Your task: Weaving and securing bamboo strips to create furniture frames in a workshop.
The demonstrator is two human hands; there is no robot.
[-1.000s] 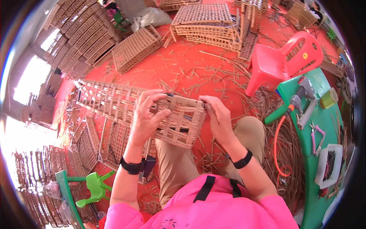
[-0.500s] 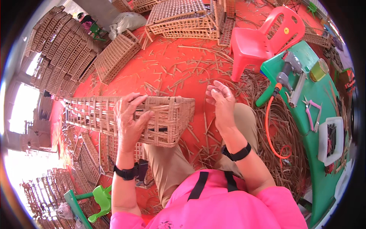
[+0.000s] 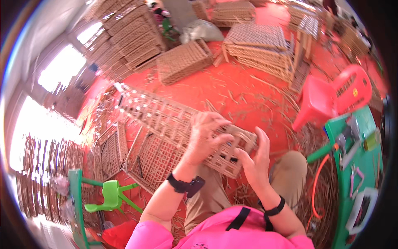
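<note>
One long woven frame (image 3: 176, 120) slants over the red floor (image 3: 186, 89), well apart from the green surface's (image 3: 344, 186) near edge; the left hand (image 3: 203, 136) grips it, the right hand (image 3: 256, 167) spreads loosely at its end, contact uncertain.

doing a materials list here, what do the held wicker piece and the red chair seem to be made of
Wicker piece: probably rattan or a similar cane, matt and tan, from its interlaced strips.
Red chair: likely plastic, smooth, evenly coloured, judging by its rounded moulded-looking form.
</note>
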